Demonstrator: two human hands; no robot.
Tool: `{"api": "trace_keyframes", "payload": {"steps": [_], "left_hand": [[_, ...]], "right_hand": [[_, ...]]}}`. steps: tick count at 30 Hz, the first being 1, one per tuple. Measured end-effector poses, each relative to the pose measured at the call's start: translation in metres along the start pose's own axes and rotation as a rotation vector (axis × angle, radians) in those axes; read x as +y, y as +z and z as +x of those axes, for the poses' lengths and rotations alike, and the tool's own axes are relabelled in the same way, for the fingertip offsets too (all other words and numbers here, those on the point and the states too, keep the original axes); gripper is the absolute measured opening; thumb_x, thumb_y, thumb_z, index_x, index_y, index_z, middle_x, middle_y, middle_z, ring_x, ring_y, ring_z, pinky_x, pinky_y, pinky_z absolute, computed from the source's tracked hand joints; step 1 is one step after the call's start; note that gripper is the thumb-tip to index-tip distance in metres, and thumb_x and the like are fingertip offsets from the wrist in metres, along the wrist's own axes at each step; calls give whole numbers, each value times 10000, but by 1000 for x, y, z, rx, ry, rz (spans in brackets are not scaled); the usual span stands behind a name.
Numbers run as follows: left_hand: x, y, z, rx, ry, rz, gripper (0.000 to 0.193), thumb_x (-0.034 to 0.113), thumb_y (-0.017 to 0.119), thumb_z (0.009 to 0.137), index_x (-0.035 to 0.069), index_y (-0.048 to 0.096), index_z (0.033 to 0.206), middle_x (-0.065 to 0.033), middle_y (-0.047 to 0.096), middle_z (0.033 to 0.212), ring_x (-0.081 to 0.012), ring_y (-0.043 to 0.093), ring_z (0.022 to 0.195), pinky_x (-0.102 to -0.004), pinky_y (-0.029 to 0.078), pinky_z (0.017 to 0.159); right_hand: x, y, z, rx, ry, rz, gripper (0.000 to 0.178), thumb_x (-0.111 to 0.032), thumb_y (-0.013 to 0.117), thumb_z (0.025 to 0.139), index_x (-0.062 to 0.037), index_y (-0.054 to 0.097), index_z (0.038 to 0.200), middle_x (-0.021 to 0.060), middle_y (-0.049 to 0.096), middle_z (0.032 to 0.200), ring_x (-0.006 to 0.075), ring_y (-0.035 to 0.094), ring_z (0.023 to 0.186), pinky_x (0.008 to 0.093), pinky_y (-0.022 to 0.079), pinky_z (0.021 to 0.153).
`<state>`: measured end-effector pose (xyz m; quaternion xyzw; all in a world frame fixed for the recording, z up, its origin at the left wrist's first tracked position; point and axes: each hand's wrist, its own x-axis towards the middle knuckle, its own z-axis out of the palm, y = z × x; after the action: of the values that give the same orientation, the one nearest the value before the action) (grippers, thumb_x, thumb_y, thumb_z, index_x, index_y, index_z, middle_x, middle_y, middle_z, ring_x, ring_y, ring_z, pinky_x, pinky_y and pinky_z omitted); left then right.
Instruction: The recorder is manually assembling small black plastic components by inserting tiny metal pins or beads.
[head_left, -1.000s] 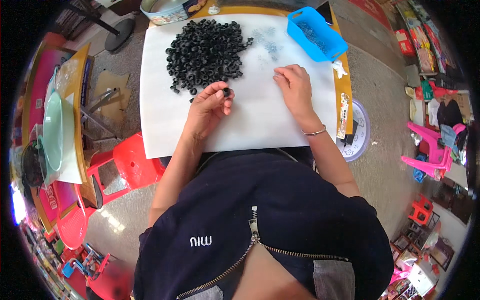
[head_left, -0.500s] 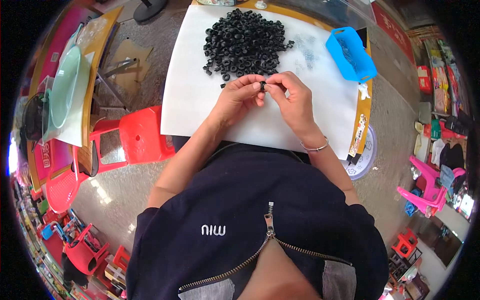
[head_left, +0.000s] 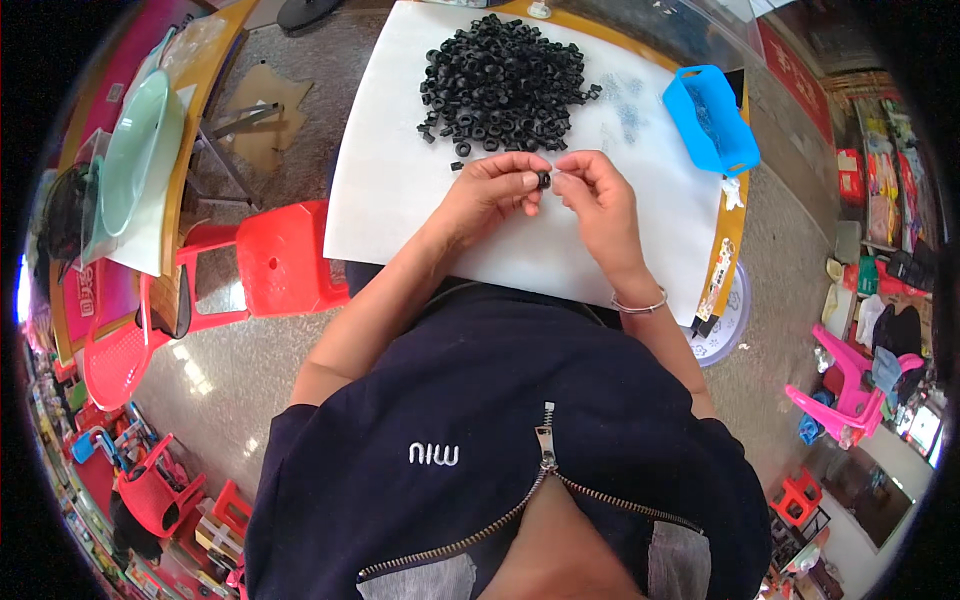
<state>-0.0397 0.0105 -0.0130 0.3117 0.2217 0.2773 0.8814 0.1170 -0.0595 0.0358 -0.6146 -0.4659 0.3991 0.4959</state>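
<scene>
two digits of the left hand (head_left: 492, 190), thumb and forefinger, pinch one small black ring (head_left: 544, 180) on the near side of the pile (head_left: 500, 88); its other fingers curl loosely. the right hand (head_left: 606, 202) meets it there, thumb and forefinger nearly together at the ring's right side; whether they grip anything small, i cannot tell. to do this well, i would pinch the ring lightly by its rim, turn its opening towards the right fingertips, and work low over the white sheet (head_left: 400, 220), so a slip costs little. the ring looks stubby; the left thumb covers part of it, so neither its long axis nor which way its hole points can be read. one stray piece (head_left: 457, 166) lies just off the pile's near left edge. pale blue bits (head_left: 628, 115) are scattered right of the pile; a blue basket (head_left: 738, 155) sits farther right of it on the tabletop (head_left: 731, 222).
</scene>
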Motion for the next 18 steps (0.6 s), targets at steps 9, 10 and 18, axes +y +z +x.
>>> {"api": "trace_keyframes", "payload": {"steps": [9, 10, 18], "left_hand": [[8, 2, -60, -11, -138, -29, 235, 112, 626, 848, -20, 594, 1039, -64, 588, 861, -119, 559, 702, -254, 492, 611], [9, 0, -63, 0, -125, -41, 234, 113, 627, 848, -20, 594, 1038, -63, 586, 858, -119, 557, 701, -253, 491, 609], [11, -18, -84, 54, -77, -89, 231, 128, 626, 848, -5, 591, 1034, -57, 586, 853, -112, 555, 690, -244, 488, 603]], "right_hand": [[14, 6, 23, 28, -377, -428, 84, -67, 619, 801, -23, 623, 872, 76, 599, 783, 216, 577, 728, 325, 465, 654], [12, 14, 25, 6, -431, -458, 88, -64, 623, 787, -30, 627, 868, 83, 589, 787, 240, 568, 747, 341, 462, 667], [10, 71, 47, -241, -855, -723, 164, -22, 641, 718, -58, 640, 878, 51, 524, 784, 223, 515, 771, 334, 429, 688]]}}
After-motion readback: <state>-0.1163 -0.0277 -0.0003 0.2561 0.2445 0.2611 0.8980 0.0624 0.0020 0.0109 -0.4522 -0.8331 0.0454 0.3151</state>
